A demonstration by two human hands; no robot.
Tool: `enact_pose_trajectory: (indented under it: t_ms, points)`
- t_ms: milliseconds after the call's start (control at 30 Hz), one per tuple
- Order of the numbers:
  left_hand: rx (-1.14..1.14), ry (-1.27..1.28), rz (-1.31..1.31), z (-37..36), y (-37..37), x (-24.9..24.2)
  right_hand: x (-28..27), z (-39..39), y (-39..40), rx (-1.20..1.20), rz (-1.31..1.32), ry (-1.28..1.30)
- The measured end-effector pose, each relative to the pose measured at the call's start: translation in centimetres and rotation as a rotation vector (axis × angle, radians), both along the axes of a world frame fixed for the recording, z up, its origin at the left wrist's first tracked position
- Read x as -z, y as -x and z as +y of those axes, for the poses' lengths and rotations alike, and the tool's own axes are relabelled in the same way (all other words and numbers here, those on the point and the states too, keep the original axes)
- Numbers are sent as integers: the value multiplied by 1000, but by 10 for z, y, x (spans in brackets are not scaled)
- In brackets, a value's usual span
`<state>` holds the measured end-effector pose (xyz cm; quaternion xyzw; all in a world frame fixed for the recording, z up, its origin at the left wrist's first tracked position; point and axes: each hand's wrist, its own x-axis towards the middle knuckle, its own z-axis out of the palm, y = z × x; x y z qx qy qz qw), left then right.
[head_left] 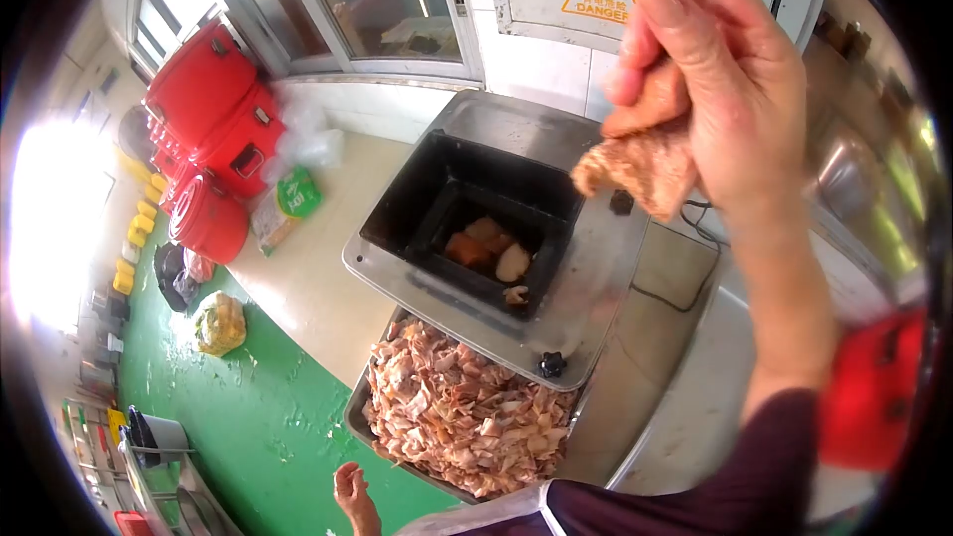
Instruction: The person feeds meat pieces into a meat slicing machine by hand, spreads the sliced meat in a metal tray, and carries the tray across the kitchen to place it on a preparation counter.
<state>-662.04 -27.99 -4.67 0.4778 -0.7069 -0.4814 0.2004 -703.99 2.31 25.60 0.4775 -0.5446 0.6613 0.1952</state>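
**Meat held over the slicer's hopper**

Head view: Right hand (730,89) raised high, fingers pinched shut around a piece of cooked meat (635,164), dangling above and a little right of the black hopper (467,199) of a steel slicing machine (586,288). Held by the upper edge, so the bulk hangs free, clear of the palm. Inside the hopper, several chunks (486,248) already lying at the bottom of the chute, pale and brown, touching one another. Just below the machine's front edge, a metal tray (355,417), heaped nearly to the rim with thin sliced meat (462,412); placed right under the outlet, apparently to catch what drops. Left hand (352,491) low at the bottom edge, near the tray's corner, fingers loosely curled, holding nothing visible. Farther off on the pale desk (318,278), red insulated boxes (213,104) stacked by the window, plastic bags beside them. Green floor (258,407) below.
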Motion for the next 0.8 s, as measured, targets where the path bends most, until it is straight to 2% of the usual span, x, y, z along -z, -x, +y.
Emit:
enact_pose_trajectory:
  t_ms: [33,133,267,367,433,533,700,800]
  points:
    - [2,-1,2,1,0,0,1,-6,10,-107,126,59]
    - [5,-1,-1,2,-1,-1,6,-25,20,-189,225,78]
    - [3,2,-1,-3,-9,4,4,-52,-4,-53,98,-48]
    - [-14,0,2,-2,-13,7,18,-59,-13,36,-6,-456]
    - [-11,4,9,-5,-13,8,38,-58,-6,154,298,-505]
    - [3,0,11,-7,-14,8,25,-35,-15,289,296,-466]
    - [0,1,-4,-3,-4,-6,17,-11,-31,261,142,-332]
    - [32,13,-18,-4,-1,-7,19,-5,-34,262,256,-293]
